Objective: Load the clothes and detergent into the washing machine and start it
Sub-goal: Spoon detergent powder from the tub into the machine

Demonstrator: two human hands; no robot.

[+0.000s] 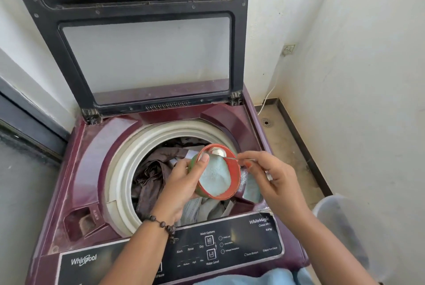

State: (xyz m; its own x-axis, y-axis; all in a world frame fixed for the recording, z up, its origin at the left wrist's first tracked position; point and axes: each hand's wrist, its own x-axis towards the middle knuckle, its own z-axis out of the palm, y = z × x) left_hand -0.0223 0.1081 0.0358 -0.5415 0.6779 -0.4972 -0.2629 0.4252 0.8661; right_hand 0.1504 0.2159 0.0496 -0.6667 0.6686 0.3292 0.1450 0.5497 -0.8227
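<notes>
Both hands over the open drum [119, 167]. My left hand [181, 183] grips the tilted detergent tub [216, 176], blue powder inside. My right hand [273, 179] pinches a spoon [220, 152] dipped into it. Clothes [151, 174] lie in the drum below.

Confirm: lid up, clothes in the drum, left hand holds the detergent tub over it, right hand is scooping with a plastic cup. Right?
One thing is off: the right hand pinches a metal spoon, not a plastic cup; its bowl sits inside the detergent tub. The head view shows it. The rest stands: the lid is up, the clothes are in the drum, and the left hand holds the tub over it.
</notes>
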